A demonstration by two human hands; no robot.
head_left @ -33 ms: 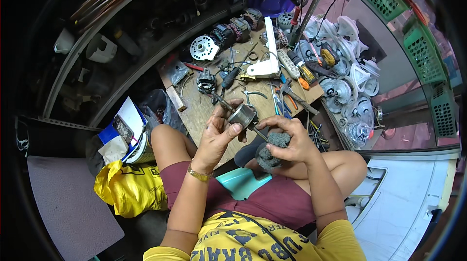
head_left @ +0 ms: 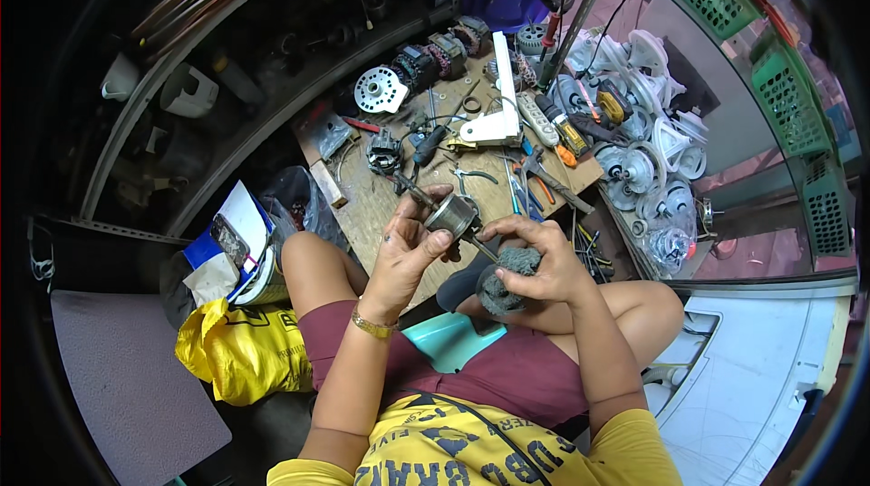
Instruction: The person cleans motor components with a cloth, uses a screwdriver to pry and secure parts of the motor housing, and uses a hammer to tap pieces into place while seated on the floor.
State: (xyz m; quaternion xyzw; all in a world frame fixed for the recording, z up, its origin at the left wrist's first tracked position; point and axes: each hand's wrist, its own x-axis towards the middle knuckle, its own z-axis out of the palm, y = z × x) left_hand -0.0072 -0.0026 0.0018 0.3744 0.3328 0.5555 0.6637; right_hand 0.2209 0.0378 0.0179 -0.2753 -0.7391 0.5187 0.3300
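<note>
My left hand (head_left: 412,250) is closed around a metal motor rotor (head_left: 450,216), with its shaft sticking out both ways, up-left toward the bench and down-right toward my other hand. In my right hand (head_left: 548,261) is a grey-green scouring pad (head_left: 518,261), pinched between thumb and fingers beside the lower end of the shaft. Whether the pad touches the shaft I cannot tell. A round, dark grey part of similar colour (head_left: 498,296) shows just below the pad. Both hands are above my lap at the bench's near edge.
On the wooden bench (head_left: 362,214) lie pliers (head_left: 476,179), a hammer (head_left: 557,179), a screwdriver (head_left: 429,146), a cordless drill (head_left: 569,128) and a wound motor stator (head_left: 384,155). White plastic fan motor parts (head_left: 639,164) are heaped at the right. A yellow bag (head_left: 240,354) sits at my left.
</note>
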